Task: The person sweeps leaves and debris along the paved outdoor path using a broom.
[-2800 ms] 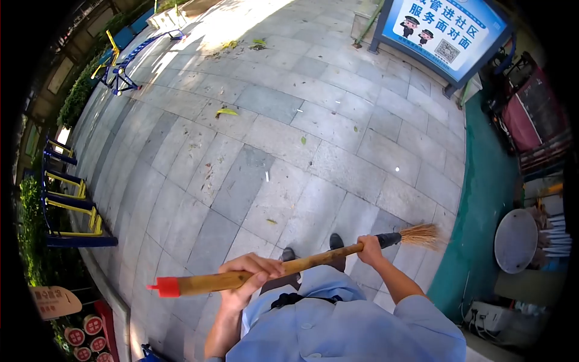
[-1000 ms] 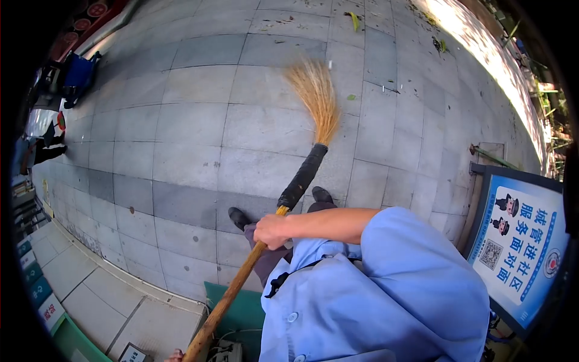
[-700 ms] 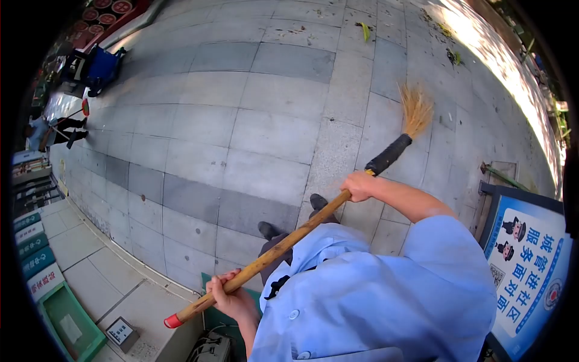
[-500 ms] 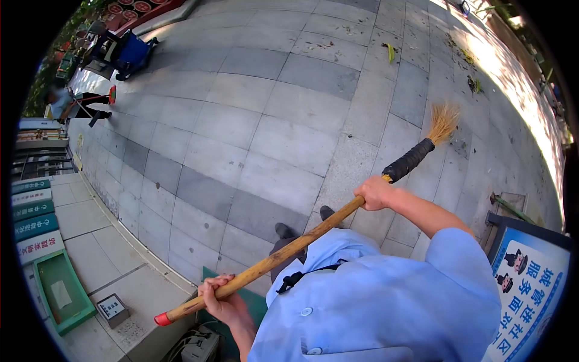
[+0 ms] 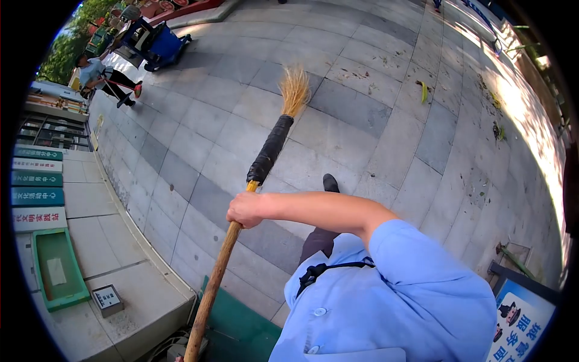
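Note:
A long broom (image 5: 212, 295) slants across my front, its wooden pole low and its straw bristles (image 5: 295, 92) pointing away over the paving. Black wrapping (image 5: 269, 151) binds the part below the bristles. My right hand (image 5: 244, 210) is closed around the pole just under this wrapping. At the bottom edge only a sliver of my left hand (image 5: 179, 359) shows against the pole's lower end; most of it is out of view. The bristles appear to be at or just above the tiles; I cannot tell whether they touch.
Fallen leaves (image 5: 424, 92) lie on the paving to the right. At far left stand another person (image 5: 96, 75) with long-handled tools and a blue cart (image 5: 163, 45). A ledge on the left holds a green tray (image 5: 60, 295) and a small box (image 5: 107, 300). A signboard (image 5: 522, 320) stands at lower right.
The broom head has swung from the right to the left, so the pole is now steeper. My right arm has crossed my front, and my left hand has dropped mostly out of view.

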Demonstrator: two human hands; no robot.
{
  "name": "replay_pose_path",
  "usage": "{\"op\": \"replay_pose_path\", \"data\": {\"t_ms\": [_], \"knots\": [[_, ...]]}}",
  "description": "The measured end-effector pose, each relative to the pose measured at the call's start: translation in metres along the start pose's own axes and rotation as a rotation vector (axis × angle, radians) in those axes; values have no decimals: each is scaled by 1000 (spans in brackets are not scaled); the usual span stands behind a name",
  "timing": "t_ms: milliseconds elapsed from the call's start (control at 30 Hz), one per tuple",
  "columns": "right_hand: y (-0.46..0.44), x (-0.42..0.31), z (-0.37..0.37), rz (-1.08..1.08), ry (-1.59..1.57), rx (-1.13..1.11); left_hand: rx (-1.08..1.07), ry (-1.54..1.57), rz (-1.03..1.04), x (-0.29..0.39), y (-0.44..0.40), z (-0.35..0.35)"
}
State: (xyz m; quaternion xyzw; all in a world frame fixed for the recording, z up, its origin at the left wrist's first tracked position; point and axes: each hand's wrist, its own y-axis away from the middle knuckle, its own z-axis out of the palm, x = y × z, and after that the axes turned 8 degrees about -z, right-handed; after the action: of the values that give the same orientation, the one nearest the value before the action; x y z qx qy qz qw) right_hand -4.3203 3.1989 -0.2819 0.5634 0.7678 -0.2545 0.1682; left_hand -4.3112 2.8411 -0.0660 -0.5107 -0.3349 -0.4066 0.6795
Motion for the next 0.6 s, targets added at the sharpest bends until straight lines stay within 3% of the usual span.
{"op": "replay_pose_path", "data": {"t_ms": [167, 233, 267, 333, 500, 600], "knots": [[24, 130, 26, 151, -55, -25, 1, -112, -173, -84, 24, 97], [75, 154, 16, 277, -113, -116, -207, -100, -257, -106, 24, 142], [102, 162, 10, 330, -135, -150, -220, -102, -268, -116, 22, 164], [156, 171, -7, 468, -198, -115, -464, -65, -405, -132, 22, 211], [306, 192, -24, 784, -246, -53, -549, -46, -698, -188, 81, 334], [398, 193, -35, 940, -213, -29, -707, 28, -769, -208, 136, 387]]}}
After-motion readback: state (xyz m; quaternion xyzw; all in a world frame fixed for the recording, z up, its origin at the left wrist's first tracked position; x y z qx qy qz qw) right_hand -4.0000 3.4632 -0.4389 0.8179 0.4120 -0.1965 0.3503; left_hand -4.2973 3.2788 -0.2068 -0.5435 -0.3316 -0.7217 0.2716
